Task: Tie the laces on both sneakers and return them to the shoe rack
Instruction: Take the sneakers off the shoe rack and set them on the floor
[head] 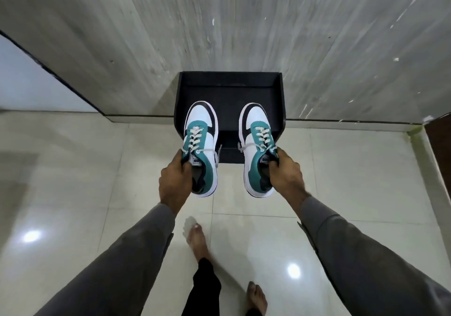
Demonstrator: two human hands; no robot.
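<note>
Tiled floor [97, 169], hands [173, 181] gripping sneakers [202, 144]

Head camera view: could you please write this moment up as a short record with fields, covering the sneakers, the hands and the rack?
left hand: grips the left sneaker at its collar, held in the air
right hand: grips the right sneaker at its collar, held in the air
sneakers: white, teal and black; toes point away from the person
laces: threaded; loose ends hang at the inner sides; no bow visible
shoe rack: black, against the wall, beyond and below the sneakers
floor: glossy pale tiles; bare feet visible
</note>
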